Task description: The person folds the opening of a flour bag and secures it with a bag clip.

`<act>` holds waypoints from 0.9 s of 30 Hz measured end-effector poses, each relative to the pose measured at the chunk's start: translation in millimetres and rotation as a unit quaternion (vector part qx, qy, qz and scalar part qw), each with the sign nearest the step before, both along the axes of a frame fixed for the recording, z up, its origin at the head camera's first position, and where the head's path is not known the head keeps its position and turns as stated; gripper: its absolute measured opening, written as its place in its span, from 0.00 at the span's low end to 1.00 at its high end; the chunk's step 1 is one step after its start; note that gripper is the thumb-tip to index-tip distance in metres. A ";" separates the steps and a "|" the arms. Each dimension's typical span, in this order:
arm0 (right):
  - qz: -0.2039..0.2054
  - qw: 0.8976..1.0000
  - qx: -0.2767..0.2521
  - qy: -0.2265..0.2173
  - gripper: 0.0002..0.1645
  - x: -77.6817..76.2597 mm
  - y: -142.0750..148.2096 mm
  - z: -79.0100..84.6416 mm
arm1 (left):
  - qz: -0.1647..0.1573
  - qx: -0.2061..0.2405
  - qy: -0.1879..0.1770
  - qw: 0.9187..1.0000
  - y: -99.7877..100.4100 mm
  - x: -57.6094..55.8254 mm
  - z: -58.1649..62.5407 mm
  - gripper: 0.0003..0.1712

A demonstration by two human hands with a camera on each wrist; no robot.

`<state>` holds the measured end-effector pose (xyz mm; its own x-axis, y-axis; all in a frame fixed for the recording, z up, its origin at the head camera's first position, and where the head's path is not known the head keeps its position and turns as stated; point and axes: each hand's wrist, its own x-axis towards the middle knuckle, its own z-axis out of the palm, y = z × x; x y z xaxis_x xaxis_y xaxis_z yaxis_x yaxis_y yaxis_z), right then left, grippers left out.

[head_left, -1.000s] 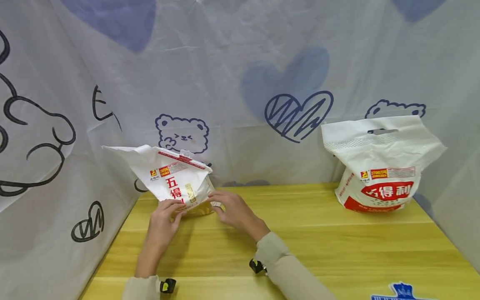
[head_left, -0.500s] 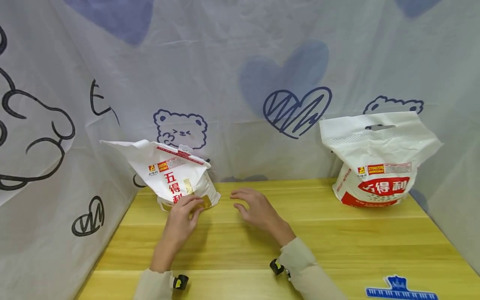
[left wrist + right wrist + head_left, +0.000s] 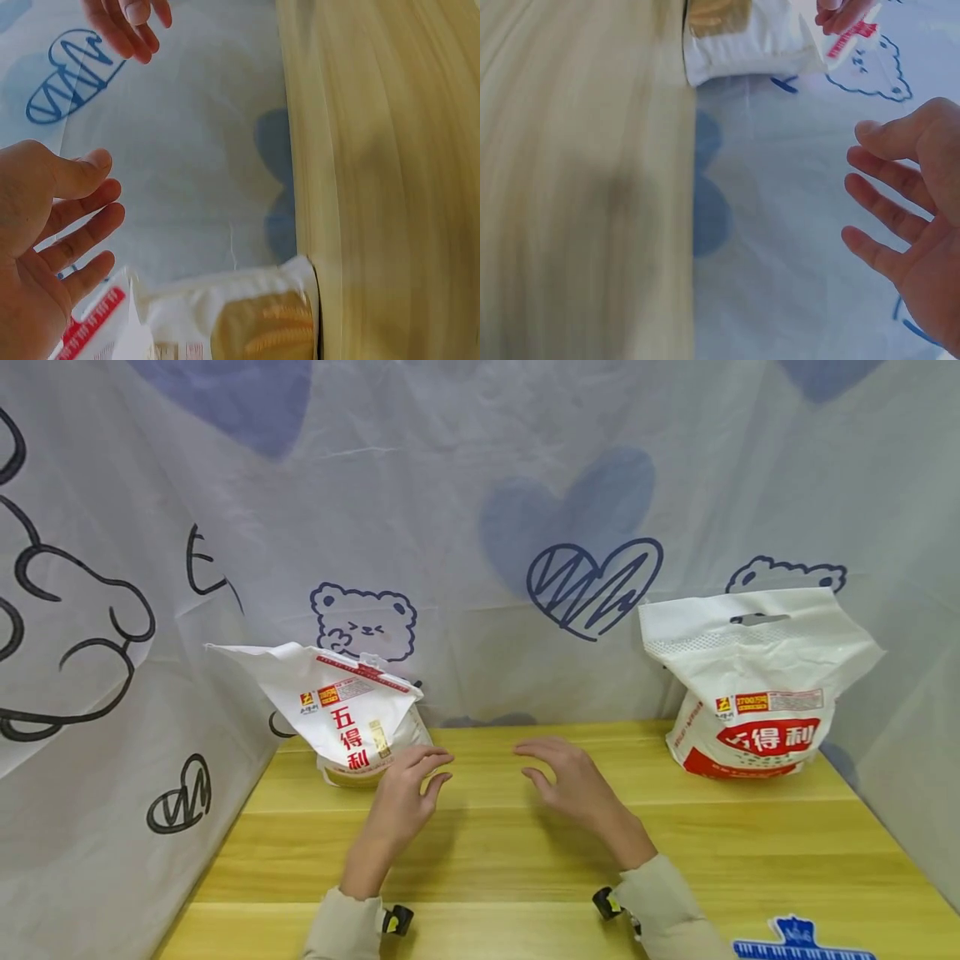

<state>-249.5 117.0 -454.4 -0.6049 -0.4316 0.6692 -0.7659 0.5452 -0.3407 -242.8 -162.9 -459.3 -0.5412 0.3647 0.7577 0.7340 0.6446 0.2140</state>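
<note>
At the table's back left stands a white flour bag (image 3: 352, 710) with red lettering, its top folded over and held by a red sealing clip (image 3: 367, 671). My left hand (image 3: 405, 793) hovers just in front and to the right of this bag, fingers loosely bent and holding nothing; in the left wrist view the bag's gold patch (image 3: 262, 330) shows below the hand. Farther right, my right hand (image 3: 573, 781) is over the middle of the table, also holding nothing, its fingers spread in the right wrist view. A gap separates the two hands.
A second white flour bag (image 3: 757, 718) with a red oval label and a cut-out handle stands at the back right. A blue clip (image 3: 798, 942) lies near the front right. Behind the wooden table (image 3: 525, 868) hangs a printed cloth (image 3: 450, 485).
Both hands have come away from the left flour bag and moved right, the right hand farther. The bag with its red clip has stayed in place.
</note>
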 end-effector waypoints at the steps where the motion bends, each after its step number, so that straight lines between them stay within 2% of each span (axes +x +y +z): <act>1: -0.004 1.000 0.000 0.003 0.21 1.4 4.2 1.2 | -0.002 -0.002 -0.003 1.000 3.3 0.8 0.4 0.16; 8: -0.027 0.999 -0.007 0.026 0.22 10.7 31.5 9.8 | -0.015 -0.010 -0.017 1.000 25.7 6.0 2.8 0.15; 12: -0.045 0.998 -0.010 0.032 0.23 16.1 45.9 14.0 | -0.026 -0.008 -0.012 1.000 38.8 5.8 4.1 0.15; 19: -0.063 0.998 -0.015 0.021 0.25 24.1 66.5 18.5 | -0.036 -0.002 -0.001 0.999 57.7 7.8 8.5 0.16; 27: -0.107 0.994 -0.025 0.017 0.26 34.3 95.6 28.7 | -0.050 -0.007 -0.006 0.999 83.4 10.9 14.6 0.16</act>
